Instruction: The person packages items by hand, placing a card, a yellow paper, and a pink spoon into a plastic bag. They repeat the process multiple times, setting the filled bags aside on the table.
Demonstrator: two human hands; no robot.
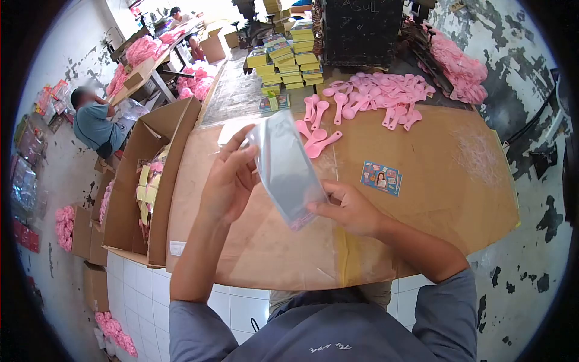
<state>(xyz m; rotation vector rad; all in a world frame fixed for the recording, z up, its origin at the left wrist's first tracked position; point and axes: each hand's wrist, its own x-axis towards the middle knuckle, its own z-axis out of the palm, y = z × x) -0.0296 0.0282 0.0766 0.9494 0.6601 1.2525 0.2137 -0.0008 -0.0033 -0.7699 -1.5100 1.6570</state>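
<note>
A clear plastic bag [286, 166] is held up over the cardboard-covered table between my two hands. My left hand [232, 175] grips its upper left edge, fingers bent around it. At the lower right corner, my right hand [350, 207] pinches the bag between thumb and fingers. Close behind the bag lie several loose pink plastic spoons [321, 145]. Right of it, a few small printed cards [381, 178] rest overlapping on the cardboard.
A heap of pink spoons [386, 90] spreads across the table's back. Stacks of yellow-edged cards [289, 57] stand behind, beside a black box [362, 33]. An open carton [154, 181] with packed items adjoins the table's left edge. A seated person [96, 123] is beyond it.
</note>
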